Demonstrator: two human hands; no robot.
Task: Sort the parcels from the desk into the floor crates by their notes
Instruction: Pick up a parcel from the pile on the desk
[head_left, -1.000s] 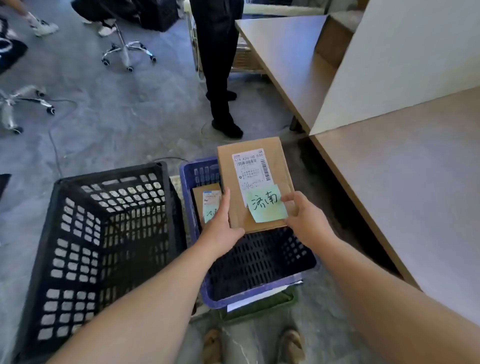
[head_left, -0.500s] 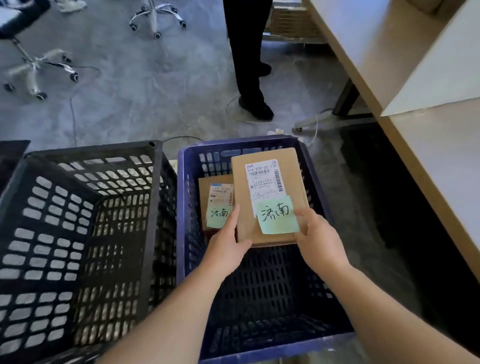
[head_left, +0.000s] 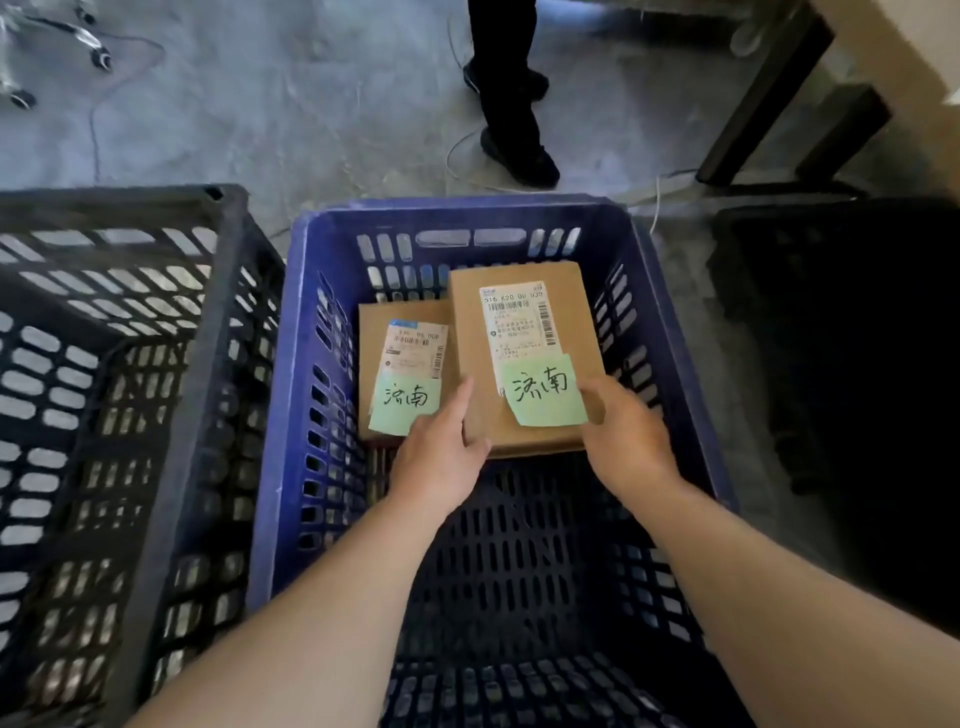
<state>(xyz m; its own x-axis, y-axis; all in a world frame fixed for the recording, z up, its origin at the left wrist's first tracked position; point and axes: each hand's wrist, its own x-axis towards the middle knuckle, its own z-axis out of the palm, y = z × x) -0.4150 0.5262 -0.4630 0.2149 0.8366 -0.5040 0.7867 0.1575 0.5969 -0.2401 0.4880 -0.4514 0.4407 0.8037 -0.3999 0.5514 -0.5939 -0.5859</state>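
Holding: your left hand (head_left: 439, 457) and right hand (head_left: 623, 431) both grip 1 parcel (head_left: 524, 358) in the blue crate (head_left: 457, 208). Risk: released tilted, it could knock the neighbouring parcel (head_left: 400, 332) and loosen its green note (head_left: 408, 402).

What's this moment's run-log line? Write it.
left hand, right hand grip brown cardboard parcel | green note 济南 | inside blue plastic crate | beside smaller brown parcel

Green note (head_left: 545, 402) — 济南; shipping label (head_left: 514, 322) — 516 K20
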